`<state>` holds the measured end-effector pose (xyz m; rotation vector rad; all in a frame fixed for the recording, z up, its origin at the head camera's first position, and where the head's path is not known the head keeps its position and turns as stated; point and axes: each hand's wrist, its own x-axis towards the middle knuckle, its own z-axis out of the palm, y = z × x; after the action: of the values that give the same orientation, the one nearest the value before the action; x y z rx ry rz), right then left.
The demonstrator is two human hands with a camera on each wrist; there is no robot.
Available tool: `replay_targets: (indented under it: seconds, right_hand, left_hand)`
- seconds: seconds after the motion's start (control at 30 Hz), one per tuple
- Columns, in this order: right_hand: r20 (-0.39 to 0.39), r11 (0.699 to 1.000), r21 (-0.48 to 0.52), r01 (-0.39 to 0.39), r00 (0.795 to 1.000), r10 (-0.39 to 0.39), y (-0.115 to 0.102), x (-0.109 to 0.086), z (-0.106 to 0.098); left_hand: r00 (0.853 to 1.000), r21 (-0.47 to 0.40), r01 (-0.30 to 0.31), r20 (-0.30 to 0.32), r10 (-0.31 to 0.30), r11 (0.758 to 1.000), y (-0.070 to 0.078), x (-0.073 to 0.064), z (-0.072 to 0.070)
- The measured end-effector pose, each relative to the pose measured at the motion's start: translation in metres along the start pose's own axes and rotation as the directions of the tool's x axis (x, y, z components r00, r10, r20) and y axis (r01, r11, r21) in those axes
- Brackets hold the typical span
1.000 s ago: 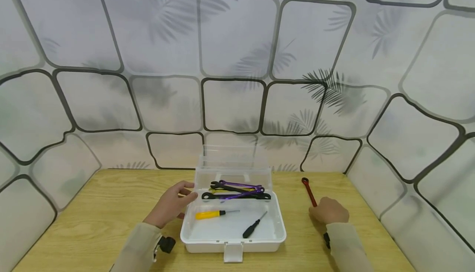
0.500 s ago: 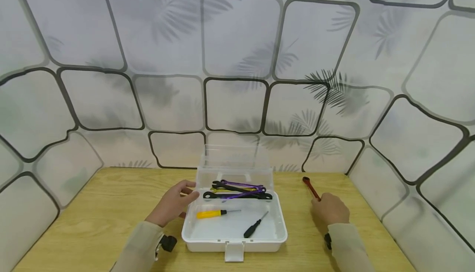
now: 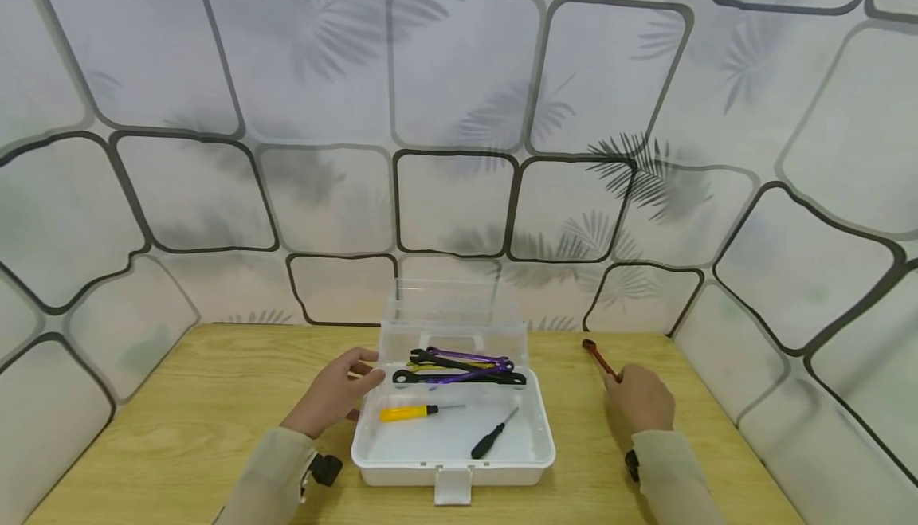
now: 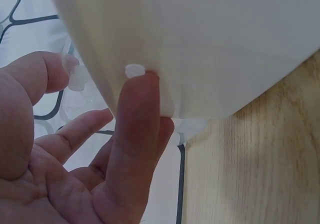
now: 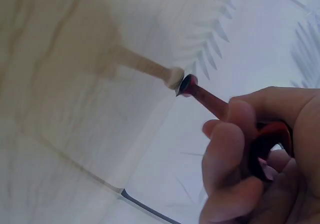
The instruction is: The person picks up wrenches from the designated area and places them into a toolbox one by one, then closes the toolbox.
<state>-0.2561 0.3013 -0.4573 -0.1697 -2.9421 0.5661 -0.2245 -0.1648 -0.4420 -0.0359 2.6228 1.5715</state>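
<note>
My right hand (image 3: 638, 399) grips a red combination wrench (image 3: 601, 359) to the right of the white toolbox (image 3: 453, 476). In the right wrist view, the wrench's ring end (image 5: 187, 85) points out past the fingers (image 5: 225, 146), close to the table surface. Its open end shows near the palm. My left hand (image 3: 331, 392) rests at the toolbox's back left corner. In the left wrist view, one straight finger (image 4: 134, 139) touches the box's outer wall (image 4: 210, 49). The thumb (image 4: 42, 76) is beside a clear hinge piece. Other fingertips are partly hidden behind the corner.
The clear lid (image 3: 453, 310) stands raised at the box's back. Several black, purple and yellow wrenches (image 3: 459, 366) lie across the box's rear. A yellow screwdriver (image 3: 409, 413) and a black screwdriver (image 3: 489, 440) lie inside. A patterned cloth wall (image 3: 452, 198) rises behind the wooden table (image 3: 215, 381).
My right hand has shifted slightly up and away from me, and the wrench has tilted so less of its length shows. My left hand has stayed at the box.
</note>
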Motion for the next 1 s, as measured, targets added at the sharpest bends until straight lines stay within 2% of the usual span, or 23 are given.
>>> replay_targets:
  seconds: [0.27, 0.7, 1.0]
  right_hand:
    - [-0.039, 0.999, 0.001, 0.034, 0.999, -0.034, -0.0022, -0.0012, 0.0009]
    - [-0.042, 0.999, 0.04, 0.021, 0.999, -0.019, -0.0021, -0.0023, 0.0045]
    - [-0.088, 0.998, 0.005, 0.07, 0.994, -0.07, -0.001, 0.0014, 0.0074]
  left_hand:
    - [1.0, -0.001, -0.002, -0.001, 0.002, 1.0, -0.0008, 0.0003, -0.0001]
    - [1.0, -0.004, -0.001, 0.001, 0.001, 1.0, -0.0012, 0.0009, 0.0004]
    - [1.0, 0.003, 0.002, 0.0, -0.002, 1.0, -0.0008, 0.0008, 0.0003]
